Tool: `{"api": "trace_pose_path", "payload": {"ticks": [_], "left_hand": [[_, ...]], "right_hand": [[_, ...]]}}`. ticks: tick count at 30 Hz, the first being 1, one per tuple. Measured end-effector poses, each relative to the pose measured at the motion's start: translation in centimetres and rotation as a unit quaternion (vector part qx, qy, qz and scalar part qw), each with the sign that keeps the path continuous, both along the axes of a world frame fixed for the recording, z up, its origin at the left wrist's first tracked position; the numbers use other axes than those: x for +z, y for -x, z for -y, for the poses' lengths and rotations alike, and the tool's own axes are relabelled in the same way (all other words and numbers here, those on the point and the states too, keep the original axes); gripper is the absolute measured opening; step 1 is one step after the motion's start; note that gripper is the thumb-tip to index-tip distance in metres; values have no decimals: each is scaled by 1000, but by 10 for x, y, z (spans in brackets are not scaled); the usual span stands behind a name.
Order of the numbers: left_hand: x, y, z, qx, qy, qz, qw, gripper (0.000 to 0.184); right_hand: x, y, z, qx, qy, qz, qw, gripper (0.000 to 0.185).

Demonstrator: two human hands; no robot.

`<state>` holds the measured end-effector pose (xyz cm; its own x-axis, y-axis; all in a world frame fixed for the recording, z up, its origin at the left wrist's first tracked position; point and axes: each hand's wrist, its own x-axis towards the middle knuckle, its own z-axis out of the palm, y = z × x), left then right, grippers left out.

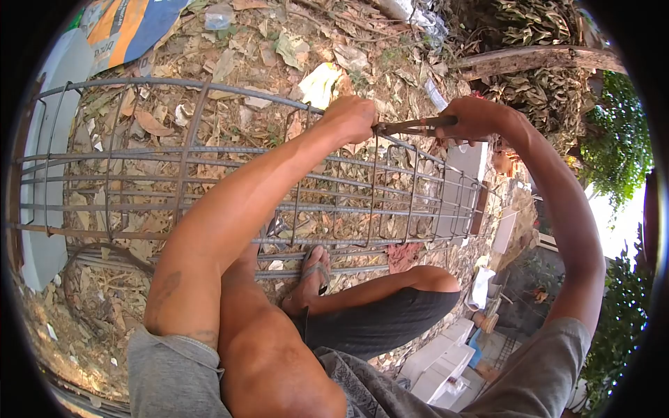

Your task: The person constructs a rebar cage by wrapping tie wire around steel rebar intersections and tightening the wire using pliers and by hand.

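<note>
Standing to one side, I note a long rebar cage [313,208] of thin ribbed rods and bent stirrups, lying across a grey block [52,157] at one end and another pale block [461,177] at the far end, raised over leaf-littered ground [153,125]. The right hand [472,120] has a firm grip: fingers wrapped round the handles of metal pincers [401,128], whose nose meets the top bar [244,93] near a stirrup crossing. The left hand [352,118] is curled at that same bar, just beside the nose; its fingertips are hidden, so I cannot tell whether its grip takes the rod, a wire or neither. Handling, by judgement: the cage should be heavy and awkward as a whole, each rod stiff but springy over the unsupported span, with some sway likely at the crossings. Rust-brown patches suggest a rough, dry hold rather than a slippery one; cut ends could scratch. Best hold for steadying: a long bar close to a stirrup, fingers clear of the pincers' nose. The pincers look slim, rigid and light enough for one hand; hold well back on the handles for leverage.
</note>
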<state>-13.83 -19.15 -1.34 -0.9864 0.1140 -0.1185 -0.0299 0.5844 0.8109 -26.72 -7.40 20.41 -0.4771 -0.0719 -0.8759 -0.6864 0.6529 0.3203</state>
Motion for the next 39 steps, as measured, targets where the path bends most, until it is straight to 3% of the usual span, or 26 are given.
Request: {"api": "trace_pose_path", "payload": {"ticks": [2,5,9,10,11,12,15,16,19,20,22,25,27,33,37,39], "left_hand": [[4,1,2,-12,8,11,1000,30],[-9,4,-2,-3,22,-23,1000,30],[-4,3,0,-11,13,2,1000,29],[-5,5,-3,-14,11,-5,1000,29],[-6,7,-4,-14,12,-8,1000,29],[-9,6,-2,-11,15,-7,1000,30],[-10,7,-3,-3,23,-17,1000,31],[-13,12,-4,-9,35,-8,999,32],[-18,13,-7,5,18,-13,1000,32],[-17,14,-8,4,22,-6,1000,30],[-14,10,-7,11,2,-28,1000,28],[-7,6,-5,23,9,-34,999,16],[-9,5,-5,30,3,-34,999,16],[-11,7,-5,10,24,-62,998,14],[-10,5,-7,17,12,-45,999,14],[-8,5,-3,14,14,-40,999,15]], "right_hand": [[-1,4,5,-78,-30,15,996,36],[-6,6,0,-101,-59,81,990,39],[-1,-4,-8,-161,-32,75,984,41],[0,-11,-17,0,31,24,999,44],[-1,-18,-27,163,98,-26,981,46],[-4,-24,-34,321,166,-73,930,49],[0,-28,-46,524,259,-158,796,55],[1,-37,-43,529,252,-174,792,47],[-3,-36,-48,494,172,-168,835,47],[-2,-34,-46,468,183,-164,849,37],[3,-27,-31,271,123,-77,952,33],[6,-13,-5,-93,5,1,996,29],[0,-2,-11,-82,42,-3,996,31],[9,-32,-12,175,165,-87,967,29],[10,-39,-10,140,147,-44,978,37],[9,-29,-4,-28,57,1,998,42]]}}
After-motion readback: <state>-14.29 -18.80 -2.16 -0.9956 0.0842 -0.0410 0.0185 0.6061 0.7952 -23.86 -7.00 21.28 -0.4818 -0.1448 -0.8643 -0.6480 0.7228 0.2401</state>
